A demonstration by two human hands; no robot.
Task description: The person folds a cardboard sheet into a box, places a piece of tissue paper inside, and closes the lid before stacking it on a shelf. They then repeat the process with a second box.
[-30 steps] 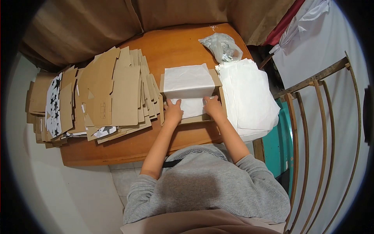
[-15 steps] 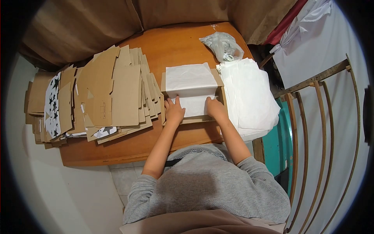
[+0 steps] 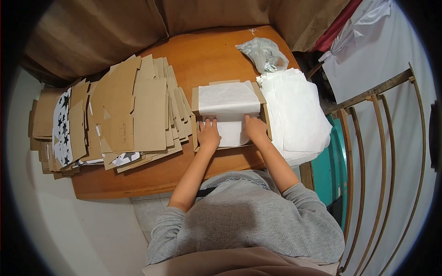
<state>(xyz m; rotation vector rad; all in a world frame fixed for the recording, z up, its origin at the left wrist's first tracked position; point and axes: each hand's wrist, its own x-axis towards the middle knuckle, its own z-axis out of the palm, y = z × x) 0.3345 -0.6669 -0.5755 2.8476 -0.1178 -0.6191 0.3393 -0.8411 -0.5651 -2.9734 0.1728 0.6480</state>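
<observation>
Open cardboard box [image 3: 259, 93]: white paper [image 3: 228, 99] lies over its raised far panel and dips into the near part. Left hand [image 3: 209, 134]: fingers slightly spread, tips on the paper at the box's left inner side. Right hand [image 3: 256, 130]: fingers bunched near the paper's right edge inside the box; pinching or merely pressing, cannot tell, tips partly hidden.

Handling, judged: light, matched pressure, worked from the crease outward, should seat the sheet squarely; thin paper probably puckers or tears if one side is pulled alone. Fingertips best kept flat at the box's corners.

Edges: tabletop [image 3: 202, 48] ends a short way below the box, toward the body. Flattened cardboard stack [image 3: 150, 108] nearly meets the box's left side; white sheet pile [image 3: 299, 115] lies just beside its right. Plastic bag [image 3: 264, 55] sits beyond its far right corner. Sideways play looks tight; more tabletop shows beyond the box's far side.
</observation>
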